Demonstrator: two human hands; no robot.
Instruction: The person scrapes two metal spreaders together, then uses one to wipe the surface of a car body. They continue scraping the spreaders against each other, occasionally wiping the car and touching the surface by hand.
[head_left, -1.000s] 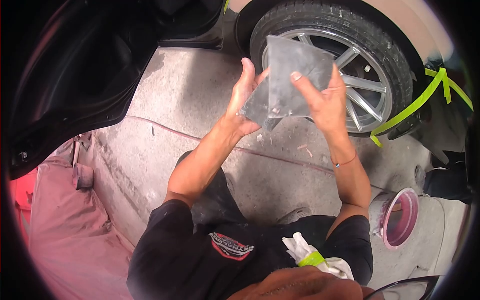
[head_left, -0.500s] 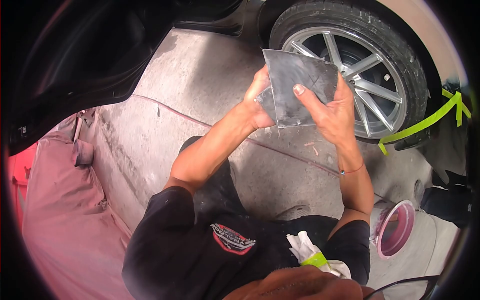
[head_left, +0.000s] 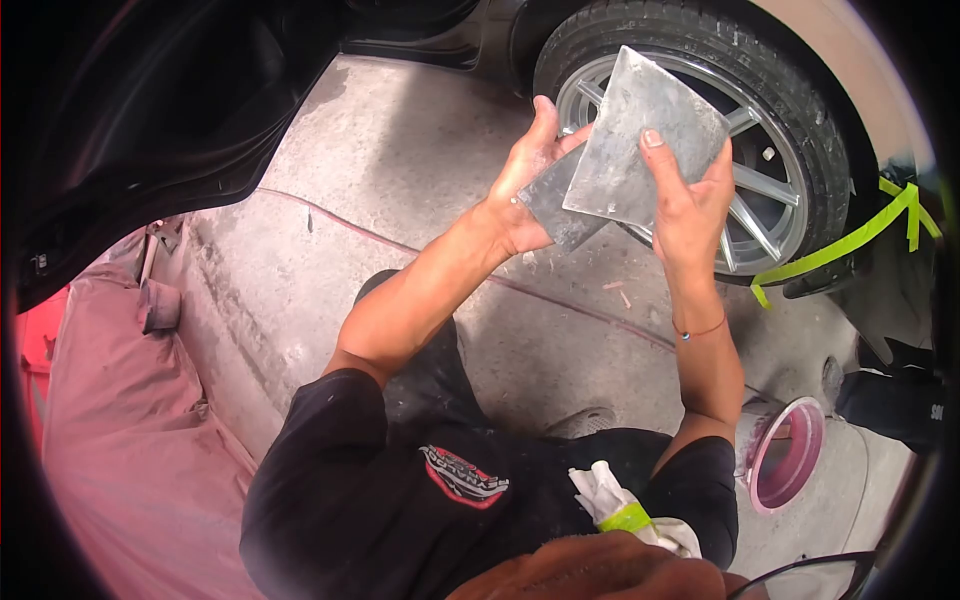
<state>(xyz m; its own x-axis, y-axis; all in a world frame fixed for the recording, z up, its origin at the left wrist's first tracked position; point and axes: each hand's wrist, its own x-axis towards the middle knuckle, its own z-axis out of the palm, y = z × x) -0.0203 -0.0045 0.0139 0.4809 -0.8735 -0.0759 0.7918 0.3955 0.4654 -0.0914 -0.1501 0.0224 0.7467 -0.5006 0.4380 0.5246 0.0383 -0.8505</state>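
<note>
My right hand grips a flat, pale grey, four-sided plate, its thumb pressed on the near face and its fingers at the right edge and behind. The plate is tilted and smudged with whitish residue. A second, darker grey plate lies across the palm of my left hand, partly covered by the first. The left thumb points up, clear of both plates, and its other fingers are mostly hidden behind them. Both hands are in front of a car wheel.
An open dark car door spans the upper left. Yellow-green tape hangs by the wheel. A pink-stained bucket stands at lower right. A thin hose crosses the concrete floor. Pink-dusted sheeting covers the left side.
The right hand has moved up and right and turned its plate, which now looks lighter. More of the darker plate shows, and the left thumb has come into view, raised.
</note>
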